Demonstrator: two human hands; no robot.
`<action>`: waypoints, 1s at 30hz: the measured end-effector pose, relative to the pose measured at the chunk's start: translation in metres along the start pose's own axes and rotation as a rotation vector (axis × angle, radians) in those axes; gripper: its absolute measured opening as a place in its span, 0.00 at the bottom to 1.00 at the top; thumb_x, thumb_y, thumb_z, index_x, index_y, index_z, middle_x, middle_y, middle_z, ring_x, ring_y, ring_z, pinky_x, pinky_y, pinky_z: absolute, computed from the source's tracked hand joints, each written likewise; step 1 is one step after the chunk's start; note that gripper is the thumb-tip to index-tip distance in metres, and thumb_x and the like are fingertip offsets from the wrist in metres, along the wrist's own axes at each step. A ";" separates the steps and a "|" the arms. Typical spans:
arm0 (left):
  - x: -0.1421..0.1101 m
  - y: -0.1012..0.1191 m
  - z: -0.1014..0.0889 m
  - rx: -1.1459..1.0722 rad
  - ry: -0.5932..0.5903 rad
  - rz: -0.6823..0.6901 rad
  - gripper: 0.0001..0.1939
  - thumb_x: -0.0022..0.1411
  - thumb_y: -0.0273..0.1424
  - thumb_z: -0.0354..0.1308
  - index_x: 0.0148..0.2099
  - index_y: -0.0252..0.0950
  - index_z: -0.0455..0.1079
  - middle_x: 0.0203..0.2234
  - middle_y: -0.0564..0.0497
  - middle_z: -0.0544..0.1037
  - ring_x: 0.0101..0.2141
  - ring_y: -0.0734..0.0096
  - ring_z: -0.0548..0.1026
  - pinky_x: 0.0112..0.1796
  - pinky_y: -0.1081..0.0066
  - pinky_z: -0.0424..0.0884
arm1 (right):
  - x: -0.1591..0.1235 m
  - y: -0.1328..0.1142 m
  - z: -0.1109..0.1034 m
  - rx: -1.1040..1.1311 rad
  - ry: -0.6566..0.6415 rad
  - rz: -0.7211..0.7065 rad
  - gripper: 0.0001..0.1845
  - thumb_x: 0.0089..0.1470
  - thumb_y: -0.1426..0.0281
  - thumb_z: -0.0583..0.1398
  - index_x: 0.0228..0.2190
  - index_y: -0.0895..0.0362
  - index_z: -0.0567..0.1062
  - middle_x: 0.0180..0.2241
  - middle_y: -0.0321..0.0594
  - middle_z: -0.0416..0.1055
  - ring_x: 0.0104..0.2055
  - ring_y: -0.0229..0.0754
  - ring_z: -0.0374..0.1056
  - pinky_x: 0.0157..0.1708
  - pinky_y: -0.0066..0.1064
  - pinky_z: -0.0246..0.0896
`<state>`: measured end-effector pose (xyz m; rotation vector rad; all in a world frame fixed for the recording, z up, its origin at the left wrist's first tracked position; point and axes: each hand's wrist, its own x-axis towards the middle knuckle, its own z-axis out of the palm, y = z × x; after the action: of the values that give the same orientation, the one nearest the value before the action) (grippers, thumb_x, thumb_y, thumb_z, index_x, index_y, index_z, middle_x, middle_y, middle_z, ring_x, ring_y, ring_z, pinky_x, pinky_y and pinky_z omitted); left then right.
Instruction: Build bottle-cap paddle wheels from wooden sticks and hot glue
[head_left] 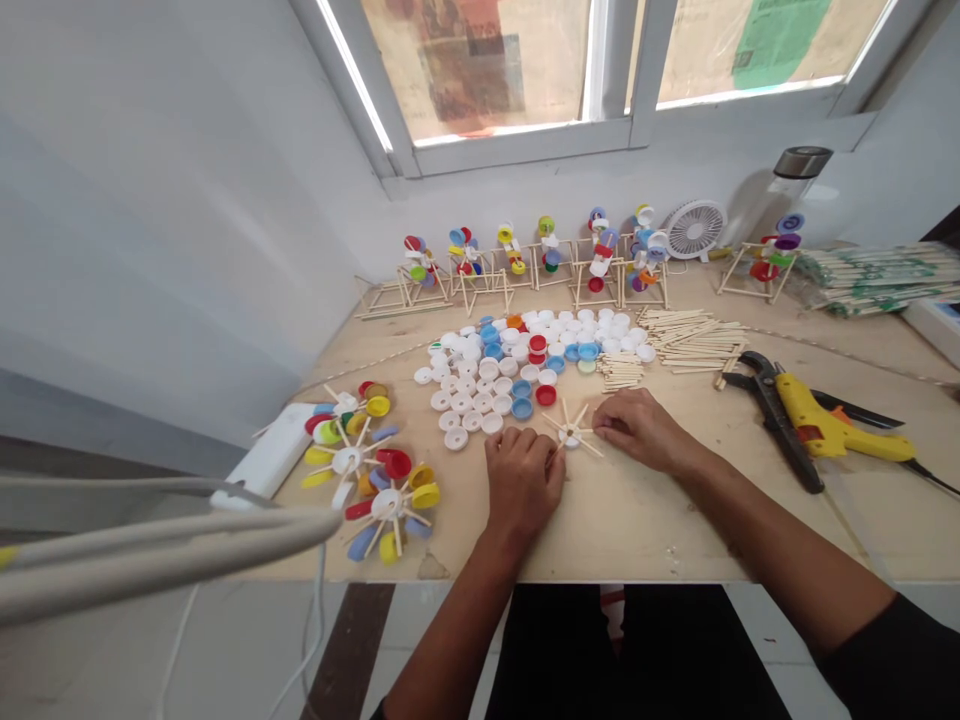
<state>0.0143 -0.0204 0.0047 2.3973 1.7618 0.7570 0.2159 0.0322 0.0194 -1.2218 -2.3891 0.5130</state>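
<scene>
- Spoked wheel (pixel 571 434), a white bottle cap with thin wooden sticks fanning out from it, was lying flat on the plywood worktop (pixel 660 530), right between both hands.
- Left hand (pixel 523 480) was curled narrow, with its fingertips down at the lower spokes; whether a stick was actually pinched couldn't be told from this angle.
- Right hand (pixel 637 430) was kept low and fairly flat, its fingers (pixel 601 425) at the right-side spokes, with nothing clearly gripped.
- Steady, light pressure looked like the trick here: the hub was best kept flat and the spokes evenly spaced, so nothing got knocked out of line.
- Loose bottle caps (pixel 480 385), mostly white with some blue and red, were spread just beyond the hands.
- Colourful cap wheels (pixel 386 505) were laid out on the left, near a white power strip (pixel 266 450).
- Craft sticks (pixel 690 338), black-handled pliers (pixel 765 420) and a yellow hot glue gun (pixel 832 430) were placed on the right.
- Wooden stick stands (pixel 547 265) carrying caps were lined up along the back.
</scene>
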 end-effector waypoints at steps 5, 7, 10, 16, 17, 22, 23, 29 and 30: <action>0.000 0.000 0.000 -0.004 0.005 0.002 0.07 0.59 0.31 0.53 0.29 0.39 0.69 0.28 0.49 0.75 0.34 0.63 0.68 0.40 0.61 0.56 | -0.001 -0.001 0.000 -0.032 -0.007 -0.006 0.06 0.54 0.71 0.56 0.27 0.57 0.72 0.25 0.36 0.70 0.31 0.38 0.63 0.37 0.31 0.49; 0.000 0.000 0.000 -0.001 0.009 0.005 0.07 0.59 0.31 0.53 0.29 0.39 0.69 0.28 0.49 0.74 0.34 0.63 0.68 0.40 0.61 0.56 | -0.001 -0.001 0.000 -0.042 -0.002 -0.010 0.06 0.54 0.71 0.57 0.27 0.57 0.72 0.25 0.36 0.71 0.31 0.38 0.63 0.37 0.31 0.49; 0.000 0.000 0.000 -0.003 0.011 0.008 0.07 0.59 0.31 0.54 0.29 0.38 0.69 0.28 0.49 0.74 0.34 0.63 0.68 0.40 0.61 0.56 | -0.001 0.000 0.001 -0.050 0.013 -0.018 0.06 0.53 0.71 0.57 0.27 0.57 0.73 0.25 0.36 0.71 0.32 0.38 0.63 0.38 0.31 0.48; 0.000 0.000 0.000 -0.010 0.000 0.004 0.07 0.59 0.31 0.53 0.29 0.37 0.69 0.28 0.49 0.75 0.34 0.63 0.68 0.41 0.61 0.55 | -0.001 0.003 0.003 -0.038 0.029 -0.056 0.05 0.53 0.71 0.58 0.27 0.57 0.73 0.25 0.38 0.71 0.32 0.39 0.63 0.36 0.32 0.49; 0.000 0.000 0.000 -0.010 0.002 0.006 0.07 0.60 0.31 0.53 0.30 0.37 0.69 0.28 0.49 0.75 0.34 0.63 0.68 0.41 0.61 0.55 | -0.001 0.004 0.003 -0.040 0.028 -0.057 0.04 0.53 0.72 0.58 0.27 0.57 0.73 0.25 0.37 0.71 0.32 0.39 0.63 0.36 0.32 0.49; -0.001 -0.002 0.002 -0.031 0.054 0.009 0.06 0.59 0.31 0.54 0.32 0.37 0.70 0.29 0.49 0.75 0.34 0.62 0.68 0.41 0.61 0.56 | -0.001 0.004 0.004 -0.045 0.027 -0.062 0.05 0.53 0.72 0.57 0.27 0.56 0.72 0.24 0.36 0.70 0.31 0.39 0.62 0.36 0.32 0.48; -0.001 -0.002 0.002 -0.037 0.072 0.009 0.06 0.59 0.31 0.54 0.33 0.37 0.70 0.29 0.49 0.76 0.34 0.62 0.68 0.41 0.61 0.56 | -0.001 0.005 0.004 -0.046 0.028 -0.064 0.05 0.53 0.71 0.57 0.27 0.56 0.72 0.24 0.36 0.70 0.31 0.39 0.62 0.36 0.32 0.48; -0.001 -0.001 0.000 -0.018 0.140 0.053 0.10 0.60 0.31 0.53 0.43 0.38 0.72 0.32 0.48 0.75 0.37 0.61 0.68 0.41 0.61 0.56 | -0.001 0.005 0.004 -0.053 0.023 -0.061 0.05 0.53 0.71 0.57 0.27 0.56 0.72 0.25 0.37 0.70 0.31 0.39 0.62 0.36 0.32 0.48; 0.000 0.000 0.000 -0.011 0.143 0.066 0.11 0.60 0.31 0.53 0.44 0.39 0.72 0.32 0.48 0.75 0.37 0.61 0.68 0.41 0.60 0.56 | -0.002 0.005 0.004 -0.055 0.018 -0.058 0.05 0.53 0.71 0.57 0.27 0.56 0.72 0.25 0.37 0.70 0.32 0.39 0.62 0.37 0.32 0.48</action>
<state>0.0141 -0.0208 0.0047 2.4614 1.7292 0.9661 0.2179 0.0330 0.0134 -1.1718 -2.4301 0.4185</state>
